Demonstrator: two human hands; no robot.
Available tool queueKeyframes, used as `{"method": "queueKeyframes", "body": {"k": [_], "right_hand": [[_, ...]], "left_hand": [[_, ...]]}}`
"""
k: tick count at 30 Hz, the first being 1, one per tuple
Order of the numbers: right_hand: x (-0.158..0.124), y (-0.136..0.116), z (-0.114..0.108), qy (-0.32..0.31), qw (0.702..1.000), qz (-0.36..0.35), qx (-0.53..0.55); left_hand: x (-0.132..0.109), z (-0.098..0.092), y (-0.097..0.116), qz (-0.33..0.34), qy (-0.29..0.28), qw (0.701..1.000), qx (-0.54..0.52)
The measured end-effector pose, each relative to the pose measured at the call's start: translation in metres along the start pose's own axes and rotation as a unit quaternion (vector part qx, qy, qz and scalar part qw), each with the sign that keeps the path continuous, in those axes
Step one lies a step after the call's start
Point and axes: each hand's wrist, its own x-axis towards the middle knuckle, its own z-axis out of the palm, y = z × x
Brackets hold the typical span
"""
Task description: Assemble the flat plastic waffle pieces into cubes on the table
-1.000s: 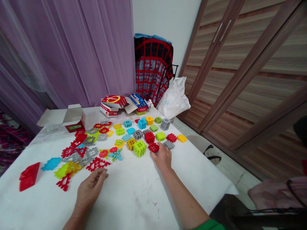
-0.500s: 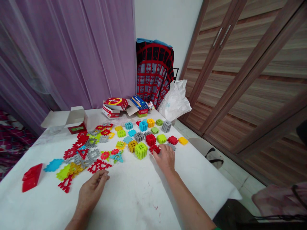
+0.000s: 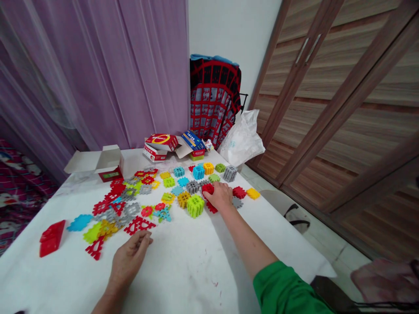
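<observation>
My right hand [image 3: 221,195] is closed on a red toothed block [image 3: 207,189], thumb at its left side and fingers partly hiding it. Just below, a flat red toothed piece [image 3: 212,206] touches or lies close to the hand. Around them stand a lime-green cube [image 3: 195,206], a dark yellow cube [image 3: 183,199] and a grey block [image 3: 193,187]. My left hand [image 3: 131,255] rests near the table's front, fingers curled together, nothing visible in them. Beyond its fingertips lie red triangular lattice pieces [image 3: 140,224].
Several flat interlocking pieces spread over the table's left side, with a red plastic piece [image 3: 52,238] at the far left. An open box [image 3: 110,165] and more cartons [image 3: 163,144] stand at the back. A white bag [image 3: 244,137] hangs by the back right corner.
My right hand has moved slightly up and forward from the flat red piece onto the red block behind it. My left hand has hardly moved; the view has shifted a little.
</observation>
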Motion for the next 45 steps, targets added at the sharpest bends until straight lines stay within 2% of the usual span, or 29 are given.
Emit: {"method": "queueKeyframes", "body": {"k": [12, 21, 27, 34, 45], "right_hand": [[-0.001, -0.005, 0.007, 0.003, 1.000, 0.015, -0.008], [-0.002, 0.002, -0.003, 0.005, 0.998, 0.045, 0.045], [-0.025, 0.025, -0.011, 0.035, 0.995, 0.037, 0.082], [-0.060, 0.034, 0.001, 0.036, 0.996, 0.011, 0.076], [-0.063, 0.031, 0.012, 0.032, 0.997, -0.012, 0.064]], "left_hand": [[0.000, 0.001, -0.006, 0.000, -0.010, 1.000, 0.007], [0.000, -0.001, 0.001, -0.004, -0.009, 1.000, 0.005], [0.001, 0.002, -0.008, -0.007, -0.008, 1.000, 0.009], [0.000, 0.003, -0.009, -0.014, -0.018, 1.000, -0.003], [0.001, 0.004, -0.012, -0.002, -0.011, 1.000, 0.007]]}}
